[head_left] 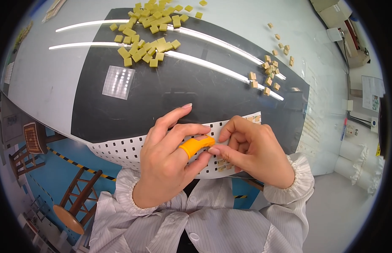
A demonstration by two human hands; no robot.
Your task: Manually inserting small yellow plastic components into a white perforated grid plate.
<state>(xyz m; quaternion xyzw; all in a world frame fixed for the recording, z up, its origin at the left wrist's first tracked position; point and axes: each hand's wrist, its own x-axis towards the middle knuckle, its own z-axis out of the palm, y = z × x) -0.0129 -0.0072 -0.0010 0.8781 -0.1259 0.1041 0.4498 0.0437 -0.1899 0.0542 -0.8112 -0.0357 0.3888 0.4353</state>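
Both my hands meet over a white sheet (120, 148) punched with rows of small dark square holes. An orange finger cot (196, 146) covers one finger of my left hand (162, 156). That finger and the thumb close together at the sheet, while the other fingers reach forward. Close against them, my right hand (257, 147) has its fingers curled and its thumb tip near the left fingertips. Whatever lies between the fingertips is too small or hidden to make out. Small tan pieces (223, 166) sit in rows on the sheet beside and under my right hand.
Yellow-green square blocks (147, 48) lie piled on the black mat (170, 84) and grey table. Small tan blocks (269, 69) are scattered at the right. A clear gridded square (118, 82) lies at the left. Wooden chairs (80, 194) stand below the table's left edge.
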